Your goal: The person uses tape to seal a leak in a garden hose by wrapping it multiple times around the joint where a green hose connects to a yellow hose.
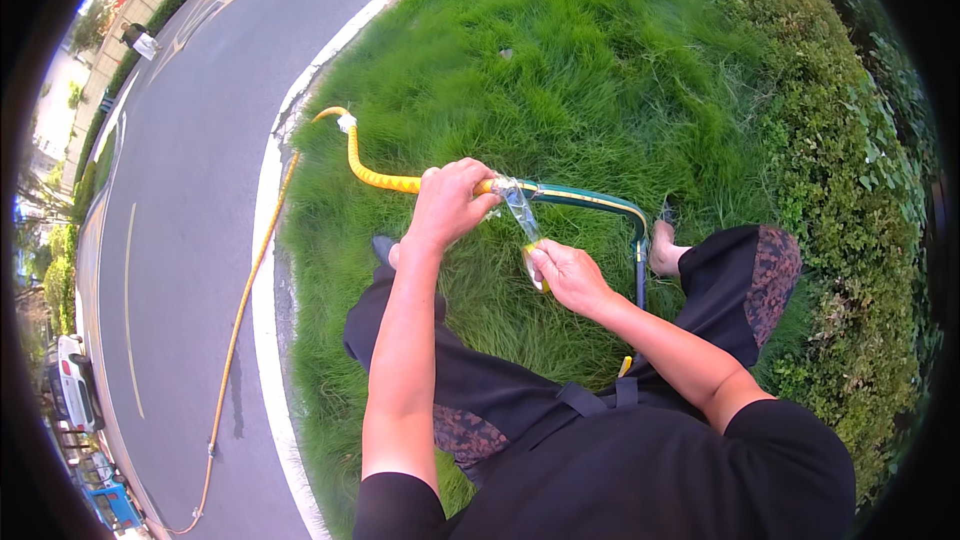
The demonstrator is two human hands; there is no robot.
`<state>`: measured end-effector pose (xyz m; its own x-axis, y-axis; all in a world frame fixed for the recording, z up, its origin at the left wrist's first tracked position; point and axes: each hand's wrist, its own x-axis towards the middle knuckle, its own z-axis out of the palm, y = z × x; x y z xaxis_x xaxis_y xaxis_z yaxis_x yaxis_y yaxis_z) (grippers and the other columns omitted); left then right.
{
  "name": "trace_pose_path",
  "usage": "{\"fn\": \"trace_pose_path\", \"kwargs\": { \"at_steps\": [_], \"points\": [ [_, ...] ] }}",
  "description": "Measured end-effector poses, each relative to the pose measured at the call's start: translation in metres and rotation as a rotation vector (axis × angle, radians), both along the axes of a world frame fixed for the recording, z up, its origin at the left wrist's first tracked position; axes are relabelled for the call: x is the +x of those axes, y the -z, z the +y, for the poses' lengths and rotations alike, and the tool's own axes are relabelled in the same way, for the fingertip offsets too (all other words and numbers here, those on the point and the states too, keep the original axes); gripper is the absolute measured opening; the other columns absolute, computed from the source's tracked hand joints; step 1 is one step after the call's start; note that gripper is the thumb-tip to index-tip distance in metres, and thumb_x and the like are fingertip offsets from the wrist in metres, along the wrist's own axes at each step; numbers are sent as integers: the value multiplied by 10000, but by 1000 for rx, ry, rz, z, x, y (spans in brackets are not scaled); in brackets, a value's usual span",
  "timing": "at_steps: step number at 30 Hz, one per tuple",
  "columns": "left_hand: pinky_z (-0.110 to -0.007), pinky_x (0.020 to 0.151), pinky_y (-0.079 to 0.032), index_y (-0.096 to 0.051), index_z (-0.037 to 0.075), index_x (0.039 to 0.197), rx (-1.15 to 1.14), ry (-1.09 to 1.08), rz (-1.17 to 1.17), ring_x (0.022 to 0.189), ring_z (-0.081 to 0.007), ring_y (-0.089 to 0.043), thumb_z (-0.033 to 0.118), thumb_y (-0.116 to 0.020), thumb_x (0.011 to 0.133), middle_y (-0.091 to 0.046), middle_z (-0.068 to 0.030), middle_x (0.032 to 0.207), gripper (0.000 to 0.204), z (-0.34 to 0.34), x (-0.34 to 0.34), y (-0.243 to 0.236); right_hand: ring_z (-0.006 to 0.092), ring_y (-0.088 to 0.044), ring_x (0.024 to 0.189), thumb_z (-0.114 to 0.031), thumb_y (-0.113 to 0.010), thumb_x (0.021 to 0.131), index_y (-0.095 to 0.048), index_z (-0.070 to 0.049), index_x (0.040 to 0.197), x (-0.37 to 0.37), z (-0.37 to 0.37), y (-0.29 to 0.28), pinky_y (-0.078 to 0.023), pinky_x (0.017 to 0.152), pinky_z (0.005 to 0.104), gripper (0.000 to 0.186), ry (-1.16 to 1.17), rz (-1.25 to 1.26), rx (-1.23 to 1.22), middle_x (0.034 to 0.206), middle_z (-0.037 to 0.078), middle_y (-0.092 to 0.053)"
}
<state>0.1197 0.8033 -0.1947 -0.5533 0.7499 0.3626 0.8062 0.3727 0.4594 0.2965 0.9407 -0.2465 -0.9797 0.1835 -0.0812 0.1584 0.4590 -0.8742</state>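
Observation:
My left hand (455, 195) is closed around a yellow hose (385, 178) at its junction with a dark green, striped hose (590, 197). Clear shiny tape (520, 210) is on the junction and stretches down to a yellowish tape roll (533, 265). My right hand (565, 270) grips that roll below and right of the junction. The green hose bends down beside my right foot. A small yellow object (624, 365) shows near my lap, too small to make out.
I am low on long grass (620, 40) between a hedge (830, 240) and a curb (268, 240). A long hose (240, 320) runs along the road (185, 190). Parked vehicles (75, 380) stand at lower left; a distant figure (140, 40) is at upper left.

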Motion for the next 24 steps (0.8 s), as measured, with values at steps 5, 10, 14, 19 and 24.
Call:
{"fn": "trace_pose_path", "kwargs": {
  "at_steps": [5, 10, 14, 19, 24],
  "points": [
    [-358, 639, -479, -648, 77, 827, 43, 42, 48, 747, -254, -620, 166, -685, 697, -638, -55, 796, 161, 15, -3, -2, 75, -434, 565, -252, -406, 1003, -483, -59, 774, 15, -17, -33, -385, 512, 257, 310, -39, 125, -363, 624, -18, -436],
    [-369, 662, -429, -651, 136, 843, 51, -7, 19, 802, -214, -617, 234, -722, 689, -633, -3, 809, 196, 9, -4, 12, 51, -358, 551, -209, -405, 1003, -459, -66, 785, 9, -43, -41, -312, 492, 212, 266, -31, 105, -516, 645, -36, -393],
    [-392, 676, -443, -658, 142, 828, 33, -50, 36, 793, -235, -623, 301, -703, 705, -625, -27, 796, 206, 2, -2, 9, 34, -266, 432, -205, -394, 987, -445, -103, 773, -2, -26, -79, -197, 379, 201, 243, 96, -47, -1156, 578, -56, -327],
    [-368, 667, -446, -644, 119, 855, 74, 27, 31, 813, -222, -609, 249, -709, 707, -619, -25, 819, 208, 3, 4, -3, 38, -233, 407, -315, -386, 1001, -461, -125, 818, -31, 15, -127, -199, 356, 207, 274, 242, 94, -1476, 562, -76, -297],
    [-367, 643, -417, -626, 137, 841, 63, 20, 55, 786, -224, -597, 245, -714, 691, -604, -15, 813, 204, 6, 18, -4, 37, -283, 446, -261, -406, 996, -501, -92, 898, -68, 40, -134, -234, 361, 195, 217, 169, 33, -1689, 607, -68, -337]
  ]
}}
